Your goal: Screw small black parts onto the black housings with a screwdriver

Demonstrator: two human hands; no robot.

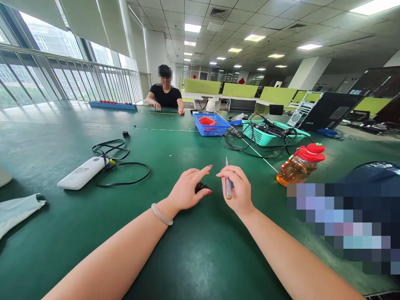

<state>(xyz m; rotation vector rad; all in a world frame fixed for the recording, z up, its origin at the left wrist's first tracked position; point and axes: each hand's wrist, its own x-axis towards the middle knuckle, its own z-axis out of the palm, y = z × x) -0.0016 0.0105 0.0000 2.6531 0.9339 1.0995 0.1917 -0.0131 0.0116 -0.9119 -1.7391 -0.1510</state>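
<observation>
My left hand [188, 188] rests low over the green table, fingers stretched out and thumb apart. A small, dark, shiny object [200, 187] shows in the gap between thumb and index finger; its kind I cannot make out, and the hand partly covers it. To the right, my right hand [239, 187] is closed around a thin screwdriver [228, 189] with a clear purplish handle. Its narrow shaft points up and away from me, apart from the dark object.
A white power bank [83, 173] with a looped black cable lies left. Ahead stand a blue basket [211, 130] and a teal basket [265, 139] of cables. A red-lidded bottle [296, 168] tilts at right. Across the table sits a person [165, 98]; a dark computer case [331, 110] leans behind.
</observation>
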